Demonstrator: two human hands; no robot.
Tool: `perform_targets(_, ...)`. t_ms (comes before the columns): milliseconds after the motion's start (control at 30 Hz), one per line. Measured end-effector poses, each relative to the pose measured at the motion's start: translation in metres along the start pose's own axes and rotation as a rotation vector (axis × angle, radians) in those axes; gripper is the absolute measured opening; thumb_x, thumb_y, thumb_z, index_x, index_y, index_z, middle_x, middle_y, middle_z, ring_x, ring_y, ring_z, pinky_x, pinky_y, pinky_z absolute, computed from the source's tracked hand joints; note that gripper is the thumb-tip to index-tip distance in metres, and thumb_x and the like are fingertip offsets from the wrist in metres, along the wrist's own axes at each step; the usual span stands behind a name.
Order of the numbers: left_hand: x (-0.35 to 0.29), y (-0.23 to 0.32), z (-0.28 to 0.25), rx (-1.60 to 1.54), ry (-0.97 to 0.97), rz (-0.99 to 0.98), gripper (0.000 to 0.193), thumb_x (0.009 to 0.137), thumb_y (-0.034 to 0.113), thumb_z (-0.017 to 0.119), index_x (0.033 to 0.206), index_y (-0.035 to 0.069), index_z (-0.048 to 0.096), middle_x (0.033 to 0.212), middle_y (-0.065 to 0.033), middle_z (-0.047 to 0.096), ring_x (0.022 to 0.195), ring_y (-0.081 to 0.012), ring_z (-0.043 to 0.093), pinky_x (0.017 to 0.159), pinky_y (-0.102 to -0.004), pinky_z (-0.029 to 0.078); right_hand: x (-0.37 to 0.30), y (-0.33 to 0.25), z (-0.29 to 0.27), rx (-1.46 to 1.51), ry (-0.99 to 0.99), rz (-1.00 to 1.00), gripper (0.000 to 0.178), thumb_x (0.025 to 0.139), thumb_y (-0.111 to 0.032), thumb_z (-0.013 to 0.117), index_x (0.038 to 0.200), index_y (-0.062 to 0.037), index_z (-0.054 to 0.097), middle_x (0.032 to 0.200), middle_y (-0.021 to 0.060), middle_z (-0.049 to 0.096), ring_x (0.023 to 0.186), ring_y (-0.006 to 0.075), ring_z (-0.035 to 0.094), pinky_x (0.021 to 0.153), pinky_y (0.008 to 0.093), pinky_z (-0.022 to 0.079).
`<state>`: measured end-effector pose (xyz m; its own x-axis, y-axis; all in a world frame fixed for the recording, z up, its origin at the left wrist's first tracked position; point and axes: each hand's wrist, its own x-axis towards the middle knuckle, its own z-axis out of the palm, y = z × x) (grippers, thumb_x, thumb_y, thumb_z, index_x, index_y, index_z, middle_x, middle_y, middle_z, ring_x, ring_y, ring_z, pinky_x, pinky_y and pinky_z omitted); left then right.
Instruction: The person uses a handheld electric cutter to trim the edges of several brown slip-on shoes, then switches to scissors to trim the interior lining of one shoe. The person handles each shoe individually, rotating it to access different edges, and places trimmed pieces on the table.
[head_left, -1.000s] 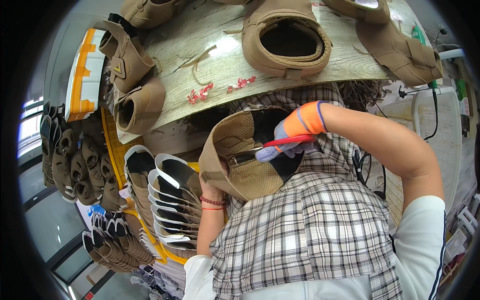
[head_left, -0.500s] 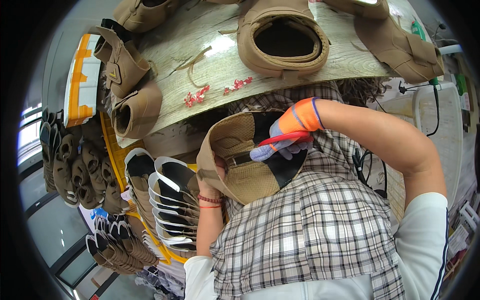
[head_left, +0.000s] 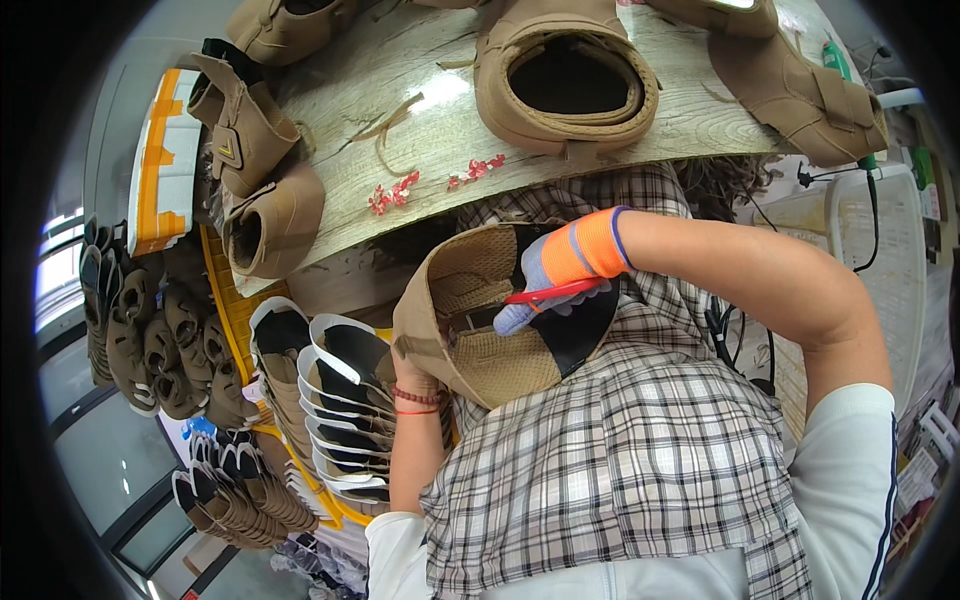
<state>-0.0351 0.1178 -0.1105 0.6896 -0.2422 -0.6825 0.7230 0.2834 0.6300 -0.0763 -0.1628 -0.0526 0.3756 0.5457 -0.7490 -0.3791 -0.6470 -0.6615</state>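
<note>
In my lap lies a tan shoe upper (head_left: 455, 270), opened toward me, with mesh lining and a black patch inside. My left hand (head_left: 413, 372) grips its left edge; most of those fingers are hidden behind the material. Wearing a grey and orange knit glove, my right hand (head_left: 565, 275) is closed around red-handled scissors (head_left: 552, 294) inside the upper. The scissors' blades point left toward the lining, and their tips are hard to make out.
Ahead, a wood-grain table (head_left: 400, 130) bears several tan shoes (head_left: 565, 120) and red scraps (head_left: 393, 192). Left of me, stacked uppers with white edges (head_left: 340, 420) sit by a yellow rack (head_left: 228, 300). A black cable (head_left: 873, 225) hangs at the right.
My right hand has shifted slightly left and deeper into the upper with the scissors. My left hand's fingers show less over the edge; the upper stays nearly in place.
</note>
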Motion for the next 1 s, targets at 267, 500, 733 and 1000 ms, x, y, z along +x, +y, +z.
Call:
perform_targets(267,0.013,-0.011,-0.029,-0.060,-0.446,0.071,0.050,0.086,0.017,0.063,0.132,0.005,0.046,0.129,-0.0070,0.052,0.119,-0.0239,0.050,0.099,-0.0383,0.043,-0.002,0.054,0.025,-0.349,0.107,-0.386,0.078,0.077,-0.076,0.049,0.074,0.0008,0.066,0.065,0.0139,0.060,0.060,0.0273,0.056,0.062,0.0361,0.048)
perform_targets(500,0.022,-0.021,-0.013,0.273,-0.202,0.084,0.040,0.101,0.023,0.036,0.136,0.004,0.040,0.131,-0.0092,0.050,0.116,-0.0216,0.050,0.098,-0.0347,0.043,-0.028,0.078,0.035,0.580,-0.289,-0.111,0.086,0.084,-0.076,0.030,0.094,0.0018,0.064,0.069,0.0060,0.056,0.059,0.0151,0.055,0.058,0.0279,0.050)
perform_targets(733,0.033,-0.020,-0.017,0.358,-0.412,0.277,0.041,0.100,0.022,0.041,0.137,0.004,0.039,0.132,-0.0086,0.050,0.116,-0.0202,0.051,0.098,-0.0338,0.045,-0.026,0.075,0.013,0.464,-0.238,-0.139,0.091,0.077,-0.083,0.032,0.093,0.0008,0.065,0.067,0.0034,0.053,0.058,0.0144,0.056,0.056,0.0278,0.051)
perform_targets(1000,0.046,-0.032,-0.051,0.118,-0.170,-0.036,0.042,0.101,0.024,0.036,0.138,0.005,0.038,0.135,-0.0103,0.048,0.119,-0.0232,0.049,0.100,-0.0374,0.044,-0.021,0.050,-0.007,0.164,-0.149,-0.077,0.073,0.084,-0.070,0.043,0.087,-0.0013,0.067,0.058,0.0030,0.051,0.056,0.0135,0.054,0.050,0.0281,0.043)
